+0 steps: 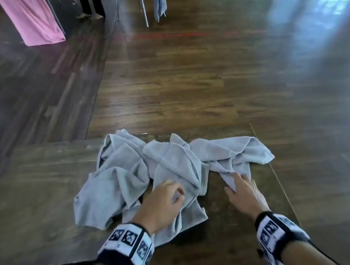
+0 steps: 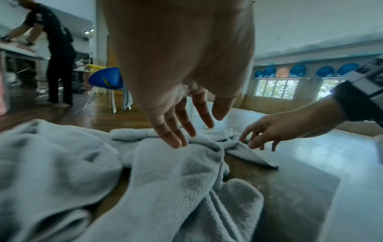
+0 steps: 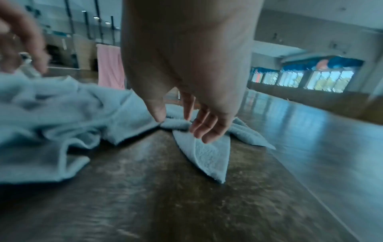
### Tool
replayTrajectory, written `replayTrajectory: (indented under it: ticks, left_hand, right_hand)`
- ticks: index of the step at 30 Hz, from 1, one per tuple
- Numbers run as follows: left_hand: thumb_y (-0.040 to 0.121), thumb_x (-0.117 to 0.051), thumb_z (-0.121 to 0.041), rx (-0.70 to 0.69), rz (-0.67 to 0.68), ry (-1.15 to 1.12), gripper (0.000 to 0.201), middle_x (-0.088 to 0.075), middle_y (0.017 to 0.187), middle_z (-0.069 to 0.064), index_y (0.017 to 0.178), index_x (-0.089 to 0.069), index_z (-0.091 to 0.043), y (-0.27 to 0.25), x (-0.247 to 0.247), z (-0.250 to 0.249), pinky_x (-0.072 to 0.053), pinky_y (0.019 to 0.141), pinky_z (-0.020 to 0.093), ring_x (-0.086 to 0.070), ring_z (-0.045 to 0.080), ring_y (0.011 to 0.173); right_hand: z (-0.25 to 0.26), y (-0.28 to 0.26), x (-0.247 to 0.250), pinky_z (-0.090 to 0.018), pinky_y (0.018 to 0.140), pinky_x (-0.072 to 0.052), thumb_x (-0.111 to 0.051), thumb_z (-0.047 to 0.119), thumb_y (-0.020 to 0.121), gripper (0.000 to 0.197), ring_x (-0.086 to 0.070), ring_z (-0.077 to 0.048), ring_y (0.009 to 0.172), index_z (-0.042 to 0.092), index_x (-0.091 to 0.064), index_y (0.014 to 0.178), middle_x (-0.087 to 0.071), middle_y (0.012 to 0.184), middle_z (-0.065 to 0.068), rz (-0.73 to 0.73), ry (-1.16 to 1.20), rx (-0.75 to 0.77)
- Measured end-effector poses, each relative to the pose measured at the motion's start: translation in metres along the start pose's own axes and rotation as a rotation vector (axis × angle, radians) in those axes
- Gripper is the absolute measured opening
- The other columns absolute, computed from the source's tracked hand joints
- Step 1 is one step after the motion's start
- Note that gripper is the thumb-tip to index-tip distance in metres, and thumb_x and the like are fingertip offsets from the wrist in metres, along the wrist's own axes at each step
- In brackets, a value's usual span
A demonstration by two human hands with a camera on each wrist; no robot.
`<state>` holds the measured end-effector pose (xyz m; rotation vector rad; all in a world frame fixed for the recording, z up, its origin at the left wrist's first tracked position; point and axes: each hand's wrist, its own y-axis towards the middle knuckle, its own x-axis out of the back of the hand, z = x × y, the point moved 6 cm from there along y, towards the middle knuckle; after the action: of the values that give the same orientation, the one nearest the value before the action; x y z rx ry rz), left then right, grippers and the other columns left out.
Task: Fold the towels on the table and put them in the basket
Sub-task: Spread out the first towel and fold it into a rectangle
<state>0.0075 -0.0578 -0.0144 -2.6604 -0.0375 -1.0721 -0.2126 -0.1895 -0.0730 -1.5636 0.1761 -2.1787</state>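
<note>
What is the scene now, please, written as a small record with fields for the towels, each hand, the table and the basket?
towels: grey towels, crumpled in one heap, none folded yet
left hand: left hand above the near part of the heap, fingers straight, tips at the cloth
right hand: right hand at a towel corner on the right, fingers relaxed, no clear pinch
table: dark wooden table, heap lies in its middle
basket: not in any view
</note>
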Motion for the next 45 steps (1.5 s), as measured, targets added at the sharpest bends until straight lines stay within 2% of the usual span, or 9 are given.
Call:
replayTrajectory:
  ticks: [4, 11, 17, 20, 23, 30, 35, 41, 45]
  left_hand:
    - [0.097, -0.049, -0.027, -0.159, -0.108, 0.101, 0.012, -0.046, 0.107, -0.015, 0.104, -0.058, -0.030, 0.051, -0.037, 0.001, -0.048, 0.087, 0.028, -0.049, 0.005, 0.101]
    - [0.088, -0.047, -0.039, -0.354, -0.217, 0.697, 0.032, -0.031, 0.130, 0.005, 0.115, -0.061, -0.035, 0.063, -0.070, -0.008, -0.030, 0.102, 0.042, -0.032, 0.028, 0.120]
    - [0.088, -0.047, -0.051, -0.218, -0.341, 0.818, 0.042, -0.030, 0.142, 0.013, 0.118, -0.059, -0.025, 0.022, -0.039, -0.027, -0.033, 0.105, 0.048, -0.028, 0.036, 0.130]
    - [0.086, -0.054, -0.055, -0.211, -0.470, 0.687, 0.045, -0.041, 0.128, 0.009, 0.114, -0.057, -0.019, 0.004, -0.016, -0.043, -0.040, 0.100, 0.042, -0.037, 0.031, 0.123]
    - [0.079, -0.056, -0.068, -0.181, -0.561, 0.431, 0.059, -0.048, 0.119, 0.000, 0.116, -0.050, -0.022, -0.010, 0.006, -0.053, -0.043, 0.096, 0.038, -0.042, 0.023, 0.114]
    - [0.085, -0.065, -0.041, -0.218, -0.502, -0.008, 0.018, -0.065, 0.068, -0.021, 0.071, -0.062, -0.031, -0.024, 0.039, -0.055, -0.046, 0.067, 0.025, -0.062, -0.005, 0.071]
    - [0.096, -0.053, -0.034, -0.105, -0.614, -0.100, 0.040, -0.052, 0.049, -0.004, 0.061, -0.052, -0.014, -0.044, 0.077, -0.040, -0.031, 0.042, 0.022, -0.051, 0.015, 0.047]
    - [0.094, -0.054, -0.035, -0.004, -0.768, -0.346, 0.034, -0.061, 0.064, -0.001, 0.074, -0.067, -0.011, -0.080, 0.133, -0.031, -0.046, 0.063, 0.032, -0.060, 0.022, 0.067]
    - [0.092, -0.058, -0.036, 0.020, -0.623, -0.421, 0.028, -0.076, 0.091, 0.011, 0.085, -0.076, -0.014, -0.092, 0.113, -0.034, -0.056, 0.089, 0.044, -0.071, 0.029, 0.092]
  right_hand:
    - [0.007, 0.044, -0.026, -0.044, 0.108, -0.039, -0.057, 0.051, 0.094, 0.070, -0.039, -0.032, 0.132, 0.039, -0.020, 0.153, -0.036, 0.138, -0.007, -0.131, -0.137, 0.086]
    - [0.014, 0.060, -0.011, -0.043, 0.085, -0.049, -0.046, 0.020, 0.099, 0.018, -0.058, -0.037, 0.103, 0.024, -0.051, 0.116, -0.059, 0.112, -0.011, -0.302, 0.120, 0.148]
    - [0.028, -0.012, 0.091, -0.014, 0.049, -0.039, -0.047, 0.013, 0.096, 0.015, -0.056, 0.002, 0.061, 0.027, -0.047, 0.093, -0.059, 0.073, 0.008, -0.702, 0.660, 0.354]
    - [0.060, -0.053, 0.126, -0.022, 0.065, -0.053, -0.046, 0.013, 0.093, 0.021, -0.061, -0.013, 0.069, 0.033, -0.050, 0.087, -0.061, 0.076, 0.000, -0.642, 0.784, 0.540]
    - [0.093, -0.093, 0.150, -0.062, 0.076, -0.057, -0.047, 0.014, 0.097, 0.014, -0.064, -0.041, 0.084, 0.026, -0.053, 0.094, -0.063, 0.091, -0.020, -0.553, 0.899, 0.697]
    - [0.140, -0.152, 0.199, -0.048, 0.071, -0.061, -0.049, 0.028, 0.105, 0.010, -0.070, -0.033, 0.084, 0.022, -0.056, 0.101, -0.070, 0.096, -0.011, -0.569, 1.191, 0.913]
    - [0.151, -0.140, 0.212, -0.060, 0.092, -0.055, -0.052, 0.033, 0.101, 0.008, -0.067, -0.035, 0.105, 0.032, -0.057, 0.095, -0.070, 0.103, -0.007, -0.537, 1.061, 0.895]
    - [0.139, -0.088, 0.158, -0.037, 0.084, -0.053, -0.069, 0.041, 0.089, 0.053, -0.063, -0.022, 0.105, 0.016, -0.049, 0.132, -0.062, 0.117, -0.002, -0.289, 0.441, 0.558]
    - [0.147, -0.129, 0.073, -0.027, 0.082, -0.054, -0.071, 0.076, 0.071, 0.076, -0.065, -0.007, 0.105, 0.029, -0.054, 0.128, -0.065, 0.114, 0.013, -0.032, 0.344, 0.693]
